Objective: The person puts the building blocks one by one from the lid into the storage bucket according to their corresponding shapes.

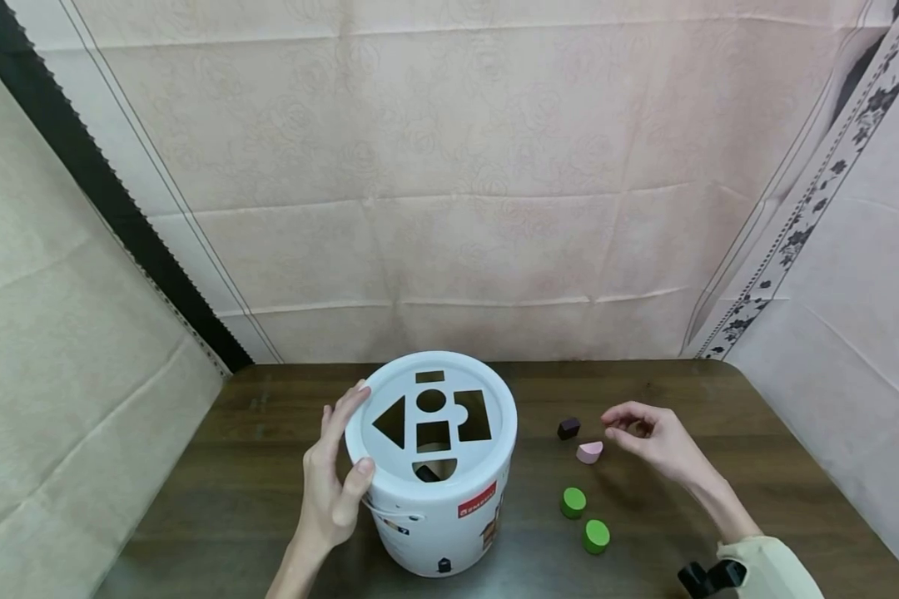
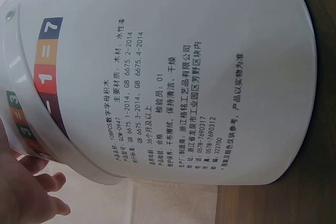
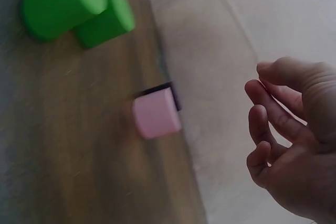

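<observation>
A white bucket stands upright on the table, its white lid pierced by several shaped holes. My left hand rests against the lid's left edge, thumb and fingers spread along the rim. Right of the bucket, my right hand hovers with loosely bent fingers; nothing shows between them. Nearest to it are a pink half-round block and a black block, partly hidden behind the pink one in the right wrist view. Closer to the front lie two green cylinders, one farther back and one nearer.
The dark wooden table ends at a cloth-covered wall behind the bucket. More pale cloth hangs at the left and right sides. Printed text covers the bucket's side, and a thin handle lies against it.
</observation>
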A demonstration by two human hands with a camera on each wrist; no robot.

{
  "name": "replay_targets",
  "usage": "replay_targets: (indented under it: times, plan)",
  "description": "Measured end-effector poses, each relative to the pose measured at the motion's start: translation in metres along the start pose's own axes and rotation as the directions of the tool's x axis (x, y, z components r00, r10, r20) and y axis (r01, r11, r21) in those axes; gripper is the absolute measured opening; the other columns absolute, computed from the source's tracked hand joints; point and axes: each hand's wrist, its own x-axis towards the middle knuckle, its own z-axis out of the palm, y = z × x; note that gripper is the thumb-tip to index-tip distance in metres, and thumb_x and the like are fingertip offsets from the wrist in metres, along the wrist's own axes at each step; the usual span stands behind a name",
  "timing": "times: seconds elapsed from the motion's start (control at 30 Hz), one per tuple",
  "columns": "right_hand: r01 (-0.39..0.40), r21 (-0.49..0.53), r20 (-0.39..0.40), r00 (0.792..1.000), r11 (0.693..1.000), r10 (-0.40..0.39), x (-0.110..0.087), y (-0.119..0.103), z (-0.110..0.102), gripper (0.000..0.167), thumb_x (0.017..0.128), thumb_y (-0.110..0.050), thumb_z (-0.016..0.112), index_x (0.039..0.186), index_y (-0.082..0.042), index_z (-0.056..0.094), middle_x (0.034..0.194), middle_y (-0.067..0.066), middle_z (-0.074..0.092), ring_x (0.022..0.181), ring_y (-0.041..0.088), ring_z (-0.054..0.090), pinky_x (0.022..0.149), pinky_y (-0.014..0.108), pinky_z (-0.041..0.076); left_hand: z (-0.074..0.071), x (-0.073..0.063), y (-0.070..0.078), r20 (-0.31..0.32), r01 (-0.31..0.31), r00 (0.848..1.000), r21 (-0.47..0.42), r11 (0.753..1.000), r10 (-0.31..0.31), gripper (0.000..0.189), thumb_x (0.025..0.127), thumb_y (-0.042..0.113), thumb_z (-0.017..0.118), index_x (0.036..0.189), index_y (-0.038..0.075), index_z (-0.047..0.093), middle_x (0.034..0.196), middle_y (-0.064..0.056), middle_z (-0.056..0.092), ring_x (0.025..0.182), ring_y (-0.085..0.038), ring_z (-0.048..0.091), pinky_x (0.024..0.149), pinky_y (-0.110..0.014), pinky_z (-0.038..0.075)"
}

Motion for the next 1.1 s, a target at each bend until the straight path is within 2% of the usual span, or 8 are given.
replay_targets:
  times: [0.17, 0.33, 0.43, 0.6, 0.87, 1.0, 1.1]
  plan:
    - [0.022, -0.027, 0.013, 1.000, 0.999, -0.022, -0.008, 0.015, 0.006, 0.021, 0.084, 0.001, 0.076, 0.102, -0.009, 0.072, 0.092, 0.002, 0.069, 0.079, 0.012, 0.062, 0.064, 0.028, 0.046, 0.000, 0.000, 0.000, -0.002, -0.002, 1.000, 0.001, 1.000, 0.002, 0.063, 0.094, 0.042, 0.052, 0.137, -0.004, 0.055, 0.138, -0.021, 0.057, 0.134, -0.034, 0.048, 0.104, -0.076, 0.012]
    - [0.003, -0.061, 0.015, 1.000, 0.998, -0.002, -0.011, 0.026, 0.012, 0.021, 0.084, -0.002, 0.077, 0.105, -0.004, 0.070, 0.095, 0.010, 0.070, 0.083, 0.011, 0.063, 0.068, 0.029, 0.047, 0.000, 0.000, 0.000, -0.004, -0.001, 1.000, 0.001, 1.000, 0.001, 0.064, 0.095, 0.043, 0.052, 0.137, -0.005, 0.055, 0.138, -0.021, 0.057, 0.134, -0.035, 0.048, 0.104, -0.076, 0.012]
    - [0.001, -0.064, 0.023, 1.000, 0.998, 0.000, -0.012, 0.032, 0.015, 0.024, 0.084, -0.001, 0.077, 0.107, 0.001, 0.069, 0.098, 0.016, 0.068, 0.083, 0.016, 0.064, 0.068, 0.028, 0.048, 0.000, -0.001, 0.000, -0.004, 0.002, 1.000, 0.003, 1.000, -0.002, 0.063, 0.095, 0.042, 0.052, 0.138, -0.004, 0.055, 0.138, -0.021, 0.057, 0.134, -0.034, 0.048, 0.104, -0.076, 0.012]
    - [0.013, -0.067, 0.015, 1.000, 0.998, -0.012, -0.013, 0.040, 0.019, 0.028, 0.081, 0.001, 0.079, 0.108, 0.001, 0.069, 0.097, 0.012, 0.067, 0.081, 0.022, 0.063, 0.065, 0.025, 0.046, 0.000, -0.001, 0.000, -0.003, 0.001, 1.000, -0.001, 1.000, -0.001, 0.063, 0.095, 0.041, 0.052, 0.138, -0.004, 0.055, 0.138, -0.021, 0.057, 0.134, -0.035, 0.047, 0.104, -0.076, 0.012]
    - [0.071, -0.046, 0.010, 0.997, 0.996, -0.071, -0.015, 0.047, 0.026, 0.028, 0.079, 0.003, 0.080, 0.106, 0.003, 0.069, 0.097, 0.011, 0.067, 0.082, 0.023, 0.064, 0.067, 0.026, 0.049, 0.000, 0.000, 0.000, -0.004, 0.001, 1.000, -0.009, 1.000, -0.001, 0.062, 0.094, 0.040, 0.053, 0.137, -0.004, 0.055, 0.138, -0.022, 0.057, 0.134, -0.036, 0.047, 0.105, -0.075, 0.012]
    - [0.053, -0.058, 0.022, 0.998, 0.997, -0.052, -0.014, 0.050, 0.027, 0.028, 0.080, 0.001, 0.081, 0.106, 0.001, 0.070, 0.097, 0.007, 0.067, 0.083, 0.023, 0.063, 0.068, 0.025, 0.049, 0.000, 0.000, 0.000, -0.004, 0.000, 1.000, -0.010, 1.000, 0.000, 0.062, 0.094, 0.040, 0.053, 0.137, -0.005, 0.055, 0.138, -0.022, 0.057, 0.134, -0.036, 0.047, 0.105, -0.075, 0.012]
    - [0.011, -0.054, 0.029, 1.000, 0.998, -0.010, -0.014, 0.051, 0.028, 0.028, 0.080, 0.000, 0.081, 0.106, 0.000, 0.071, 0.097, 0.005, 0.067, 0.084, 0.025, 0.064, 0.068, 0.027, 0.049, 0.000, -0.001, 0.000, -0.002, 0.000, 1.000, -0.009, 1.000, 0.000, 0.062, 0.095, 0.040, 0.052, 0.137, -0.005, 0.055, 0.138, -0.022, 0.057, 0.134, -0.036, 0.047, 0.105, -0.075, 0.011]
